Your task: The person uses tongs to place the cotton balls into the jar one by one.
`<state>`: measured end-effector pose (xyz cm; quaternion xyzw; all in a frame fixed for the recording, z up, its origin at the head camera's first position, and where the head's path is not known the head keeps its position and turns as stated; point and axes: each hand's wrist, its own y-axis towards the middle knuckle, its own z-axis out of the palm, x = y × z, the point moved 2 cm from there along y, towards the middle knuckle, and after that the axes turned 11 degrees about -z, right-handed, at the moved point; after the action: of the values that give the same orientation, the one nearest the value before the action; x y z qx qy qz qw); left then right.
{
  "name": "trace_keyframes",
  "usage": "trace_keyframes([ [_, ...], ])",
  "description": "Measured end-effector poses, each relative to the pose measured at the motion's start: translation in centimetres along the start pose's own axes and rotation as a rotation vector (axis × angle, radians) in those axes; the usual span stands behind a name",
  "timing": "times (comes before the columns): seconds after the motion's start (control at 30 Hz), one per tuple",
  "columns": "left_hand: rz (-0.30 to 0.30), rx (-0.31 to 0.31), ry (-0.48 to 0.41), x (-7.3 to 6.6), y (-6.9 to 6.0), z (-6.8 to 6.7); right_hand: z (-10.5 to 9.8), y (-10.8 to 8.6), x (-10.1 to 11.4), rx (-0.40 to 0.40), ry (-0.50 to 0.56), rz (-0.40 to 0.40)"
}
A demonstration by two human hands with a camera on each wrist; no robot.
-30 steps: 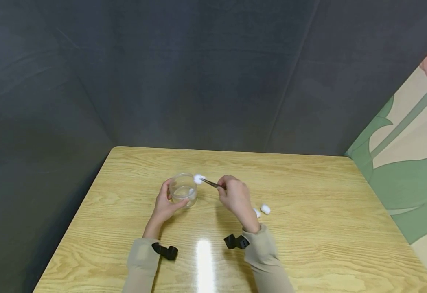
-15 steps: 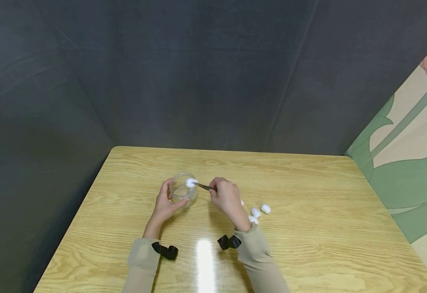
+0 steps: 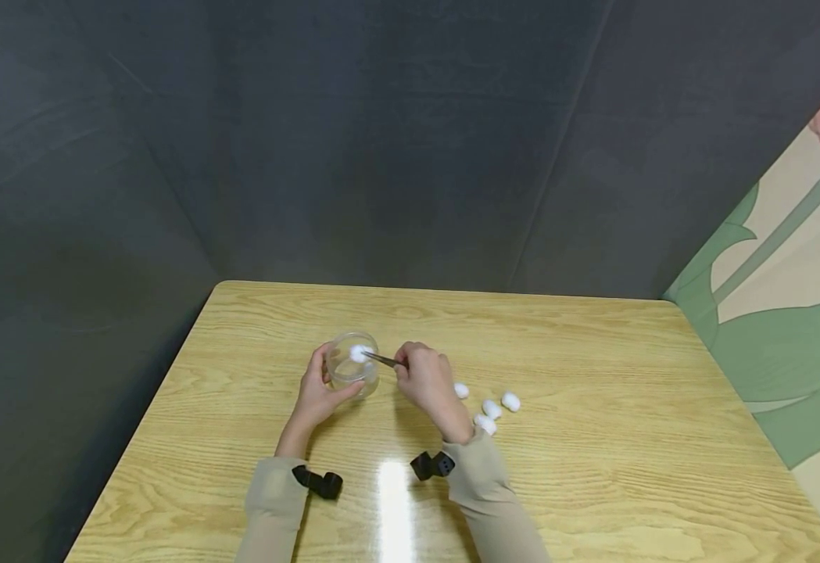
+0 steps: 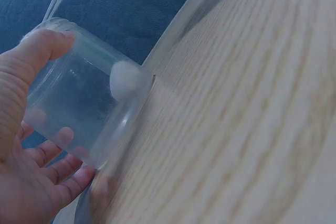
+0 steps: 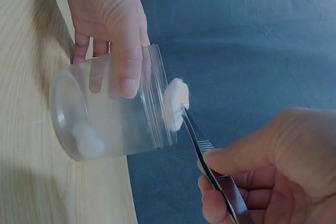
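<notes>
Your left hand [image 3: 319, 399] is gripping the jar [image 5: 115, 121], right hand [image 3: 428, 383] pinching tweezers [image 3: 382, 360] with a cotton ball [image 5: 177, 95] right at its mouth. Loosen up too early and I reckon it could snag and drop onto the bench [image 3: 592, 422].

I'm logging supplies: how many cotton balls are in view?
6: one cotton ball inside the clear jar, one in the tweezers at its mouth, four on the table by the right forearm, which may hide more.
</notes>
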<state>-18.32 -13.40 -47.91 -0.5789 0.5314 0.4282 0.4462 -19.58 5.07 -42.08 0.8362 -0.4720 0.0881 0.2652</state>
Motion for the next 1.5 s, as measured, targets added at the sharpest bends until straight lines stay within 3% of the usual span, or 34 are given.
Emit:
trace_keyframes([
  [0.37,-0.014,0.008,-0.004,0.1,0.0,0.0,0.4,0.4,0.6,0.007,-0.008,-0.031],
  [1.27,-0.017,0.012,-0.001,0.1,0.0,0.0,0.4,0.6,1.1,0.035,0.010,-0.010],
  [1.43,-0.012,0.008,0.003,0.6,0.3,0.1,0.3,0.5,1.1,0.031,0.002,-0.005],
  [1.5,-0.015,0.002,-0.003,1.5,0.8,0.1,0.3,0.4,1.1,0.025,-0.003,-0.006],
])
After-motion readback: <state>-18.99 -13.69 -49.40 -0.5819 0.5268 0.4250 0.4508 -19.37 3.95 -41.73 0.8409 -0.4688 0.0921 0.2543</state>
